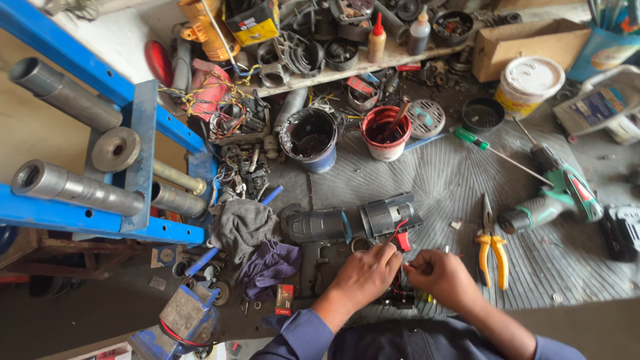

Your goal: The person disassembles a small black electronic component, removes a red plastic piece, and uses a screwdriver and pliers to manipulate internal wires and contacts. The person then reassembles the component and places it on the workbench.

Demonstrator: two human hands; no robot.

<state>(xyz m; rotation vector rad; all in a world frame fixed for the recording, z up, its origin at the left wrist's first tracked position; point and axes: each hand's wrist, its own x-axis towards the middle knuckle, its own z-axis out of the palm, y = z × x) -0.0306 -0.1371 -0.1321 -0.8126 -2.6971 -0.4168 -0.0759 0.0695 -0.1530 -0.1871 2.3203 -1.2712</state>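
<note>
A dark, opened power tool body (353, 223) lies on a ribbed rubber mat (467, 193), with red wires (402, 239) coming out of its right end. My left hand (365, 273) rests just below the tool, its fingers closed near the red wires. Close beside it, my right hand (443, 279) pinches the end of a red wire. A small black part (398, 298) with wires lies under both hands, mostly hidden.
Yellow-handled pliers (492, 250) lie right of my hands, a green drill (557, 197) and a green-handled screwdriver (497, 153) beyond. Rags (250, 230), a dark bucket (310, 140), a red tub (387, 133), a white lidded tub (530, 83) and a blue metal press frame (100, 153) surround the mat.
</note>
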